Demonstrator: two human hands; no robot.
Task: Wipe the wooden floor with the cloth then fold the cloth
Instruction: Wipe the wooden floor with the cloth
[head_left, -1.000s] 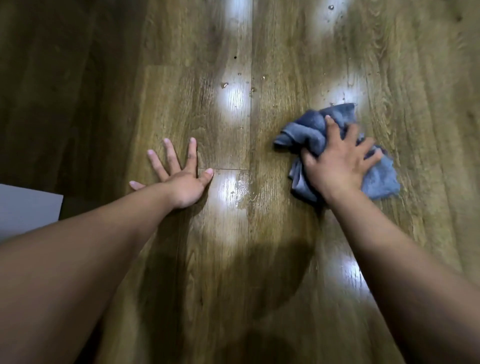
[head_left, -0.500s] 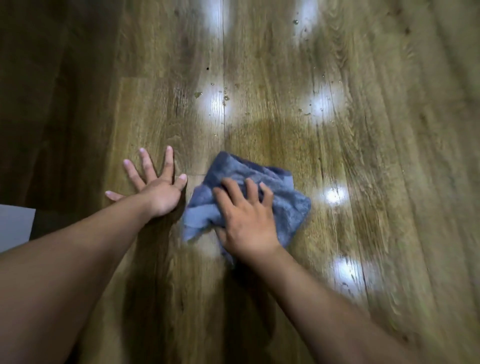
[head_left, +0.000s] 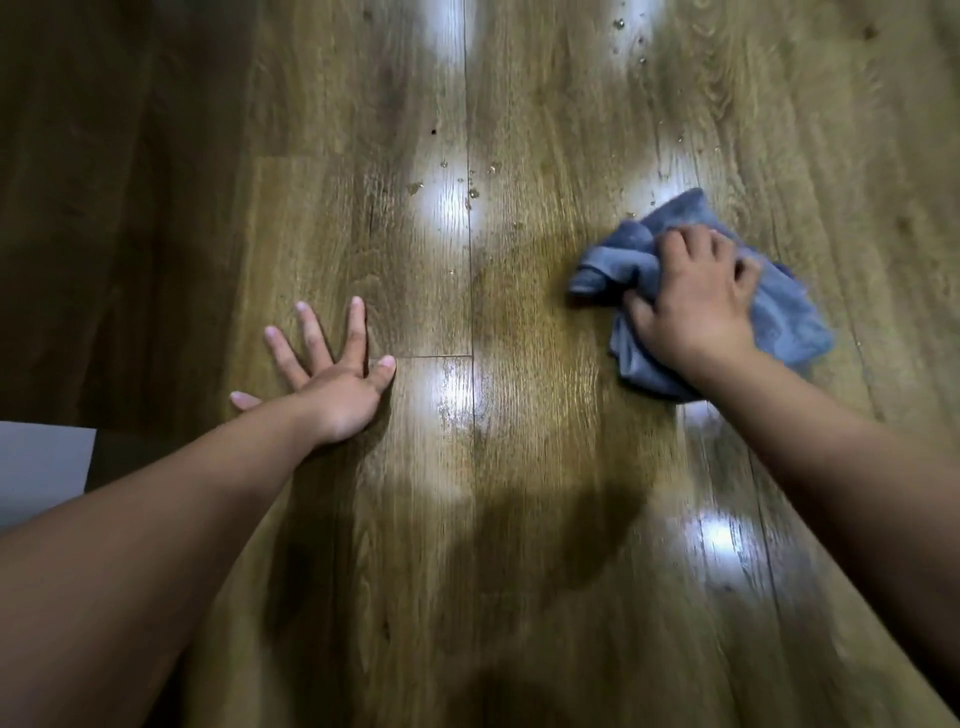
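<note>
Cloth (head_left: 779, 317): blue-grey, bunched and crumpled, lying on the wooden floor (head_left: 519, 467) at the right of the view, partly blurred. Right hand (head_left: 693, 301): on top of the cloth, fingers curled into the fabric, thumb tucked against its near-left folds; grip closed on the cloth. Left hand (head_left: 332, 379): flat on the floor, well apart from the cloth, fingers straight and spread; grip open, holding nothing. Water droplets (head_left: 470, 192): scattered on the boards beyond and between the hands, more at the far right. Floor: brown planks with bright glare patches. Pale grey object (head_left: 41, 467): at the left edge; kind not discernible.
</note>
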